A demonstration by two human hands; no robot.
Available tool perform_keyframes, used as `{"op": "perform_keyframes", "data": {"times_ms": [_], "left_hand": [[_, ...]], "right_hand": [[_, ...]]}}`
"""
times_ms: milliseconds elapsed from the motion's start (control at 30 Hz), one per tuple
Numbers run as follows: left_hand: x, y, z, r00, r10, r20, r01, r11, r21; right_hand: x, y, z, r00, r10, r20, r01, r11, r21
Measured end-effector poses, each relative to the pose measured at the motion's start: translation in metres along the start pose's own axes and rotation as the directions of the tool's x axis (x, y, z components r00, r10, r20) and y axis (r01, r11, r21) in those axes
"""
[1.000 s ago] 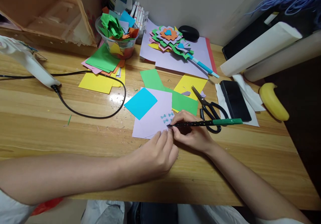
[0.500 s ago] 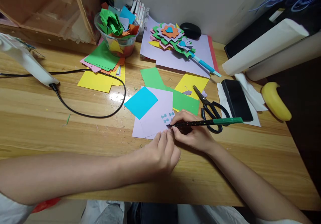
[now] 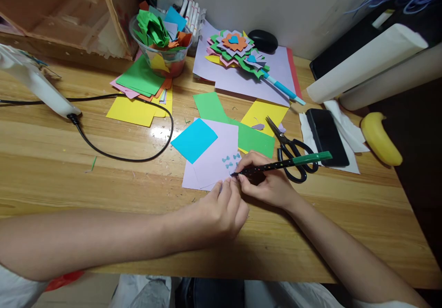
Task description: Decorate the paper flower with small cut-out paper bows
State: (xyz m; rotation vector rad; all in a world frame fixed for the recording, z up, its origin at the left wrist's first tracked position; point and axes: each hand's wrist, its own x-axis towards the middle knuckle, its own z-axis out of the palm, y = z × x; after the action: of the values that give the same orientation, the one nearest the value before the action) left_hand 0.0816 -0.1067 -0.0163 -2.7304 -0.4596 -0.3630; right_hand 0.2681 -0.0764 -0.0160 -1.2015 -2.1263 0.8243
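In the head view my right hand (image 3: pixel 267 183) grips a black dotted pen (image 3: pixel 276 165) with a green end. The pen's tip is down on a lilac sheet of paper (image 3: pixel 219 144). Small blue-green bow shapes (image 3: pixel 227 161) show on the sheet beside the tip; some are partly behind my fingers. My left hand (image 3: pixel 223 209) is closed, its fingertips together on the sheet's lower right edge, right below the pen tip. A blue paper piece (image 3: pixel 194 141) overlaps the sheet's left side. Black-handled scissors (image 3: pixel 288 147) lie just beyond my right hand, partly behind the pen.
Green paper (image 3: pixel 257 140) and yellow paper (image 3: pixel 264 112) lie beyond the sheet. A tub of paper scraps (image 3: pixel 169 61), a paper flower (image 3: pixel 238 50) and markers (image 3: pixel 191 13) stand behind. On the right are a phone (image 3: pixel 326 137) and a banana (image 3: pixel 380 138); a black cable (image 3: pixel 138 160) loops left.
The green end of the pen has swung slightly away from me and left, while its tip stays at nearly the same spot. My left hand has hardly moved.
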Motion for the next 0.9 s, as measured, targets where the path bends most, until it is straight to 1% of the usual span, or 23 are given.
{"op": "perform_keyframes", "data": {"times_ms": [300,567,733,900], "left_hand": [[0.0002,0.0006,0.0005,1.000,-0.015,-0.007,0.015,1.000,-0.013],[-0.0002,0.0025,0.0021,1.000,-0.016,0.003,0.016,1.000,-0.014],[-0.0004,0.0024,0.0016,1.000,-0.020,0.014,0.020,1.000,-0.017],[-0.0001,0.0012,0.0008,1.000,-0.009,0.014,0.009,1.000,-0.023]], "right_hand": [[-0.0002,-0.0010,0.0009,0.997,0.075,-0.030,-0.074,0.996,0.039],[-0.0013,-0.0004,0.0009,0.997,0.064,-0.042,-0.062,0.997,0.055],[-0.0005,-0.0005,0.0013,0.998,0.048,-0.037,-0.047,0.999,0.023],[-0.0014,0.0013,0.0015,0.997,0.066,-0.030,-0.065,0.997,0.030]]}}
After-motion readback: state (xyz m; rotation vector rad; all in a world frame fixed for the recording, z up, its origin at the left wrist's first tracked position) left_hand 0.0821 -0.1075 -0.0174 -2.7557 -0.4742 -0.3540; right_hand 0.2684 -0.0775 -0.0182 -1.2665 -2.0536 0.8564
